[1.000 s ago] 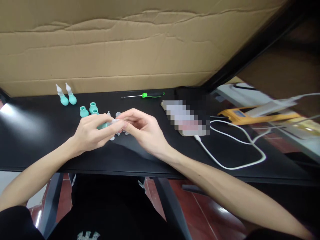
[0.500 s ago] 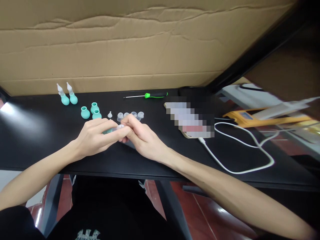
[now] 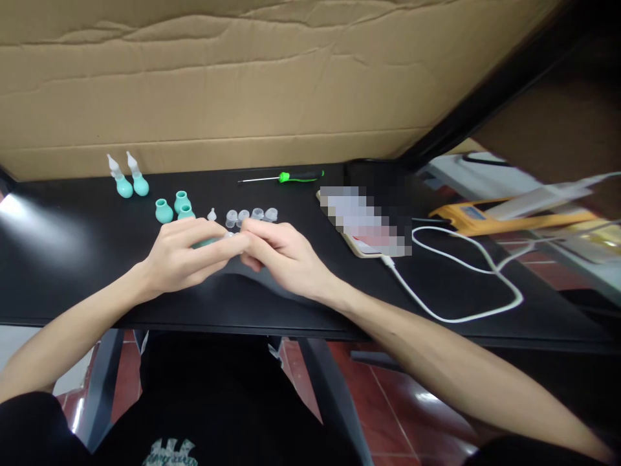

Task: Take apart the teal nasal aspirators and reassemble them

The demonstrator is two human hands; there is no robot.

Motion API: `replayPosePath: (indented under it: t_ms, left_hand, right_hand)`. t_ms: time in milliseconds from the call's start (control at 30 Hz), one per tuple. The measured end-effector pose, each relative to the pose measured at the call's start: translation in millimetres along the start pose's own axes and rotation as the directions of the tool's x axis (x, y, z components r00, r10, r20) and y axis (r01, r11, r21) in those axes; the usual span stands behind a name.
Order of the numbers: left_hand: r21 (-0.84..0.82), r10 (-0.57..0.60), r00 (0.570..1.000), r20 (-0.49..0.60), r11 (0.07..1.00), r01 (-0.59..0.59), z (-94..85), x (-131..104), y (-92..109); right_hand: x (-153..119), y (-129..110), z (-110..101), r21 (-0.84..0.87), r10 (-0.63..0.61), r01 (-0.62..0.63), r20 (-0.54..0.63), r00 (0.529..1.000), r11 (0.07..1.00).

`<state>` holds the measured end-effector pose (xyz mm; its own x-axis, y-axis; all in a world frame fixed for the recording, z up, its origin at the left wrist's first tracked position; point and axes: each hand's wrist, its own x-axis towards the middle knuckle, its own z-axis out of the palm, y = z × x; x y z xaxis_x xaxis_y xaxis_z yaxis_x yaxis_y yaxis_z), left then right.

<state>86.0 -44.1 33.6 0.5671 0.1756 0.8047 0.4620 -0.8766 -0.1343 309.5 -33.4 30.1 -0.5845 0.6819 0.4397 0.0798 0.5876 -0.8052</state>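
Note:
My left hand (image 3: 187,255) is closed around a teal rubber bulb (image 3: 206,243), mostly covered by the fingers. Its mouth points toward my right hand (image 3: 286,259), whose thumb and index finger are pinched together at that end. A sliver of a clear plastic connector (image 3: 230,234) shows between the two hands; how it sits against the bulb is hidden. Just beyond the fingers are a small white nozzle tip (image 3: 212,215) and several clear plastic connectors (image 3: 243,216) in a row. Three teal bulbs (image 3: 163,211) stand behind my left hand, partly covered by it.
Two assembled bulb aspirators (image 3: 124,186) lie at the back left. A green-handled screwdriver (image 3: 301,177) is near the cardboard wall (image 3: 218,103). To the right, a phone (image 3: 361,223) with a pixelated screen has a white cable (image 3: 456,320) plugged in. A yellow tool (image 3: 475,220) lies farther right.
The view has tilted slightly, so the scene sits a little higher. My right fingers have turned and closed in over the connector, which shows less now. My left hand keeps its hold.

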Motion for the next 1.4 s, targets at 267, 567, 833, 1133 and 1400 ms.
replayPosePath:
  t_ms: [267,567,833,1133,1400]
  left_hand:
    - [-0.186,-0.063,0.997,-0.033,0.981,0.055,0.0,4,10]
    - [-0.562,-0.251,0.964,0.093,0.785,0.258,-9.1,14,11]
    - [-0.536,-0.416,0.909,-0.029,0.774,0.337,-16.2,6,-8]
    - [-0.537,-0.440,0.891,-0.115,0.782,0.317,-13.3,2,-18]
    - [-0.531,-0.437,0.895,-0.094,0.782,0.326,-11.8,2,-21]
  right_hand:
    - [-5,7,3,0.107,-0.216,0.223,-0.067,0.974,0.969]
    - [-5,12,-2,0.146,-0.381,0.382,-0.035,0.924,0.913]
    - [1,6,-7,-0.187,-0.283,0.272,-0.036,0.958,0.944]
    - [2,9,-26,-0.496,0.144,-0.077,0.099,0.985,0.865]
    - [1,19,-27,-0.496,0.165,-0.049,0.193,0.967,0.867]
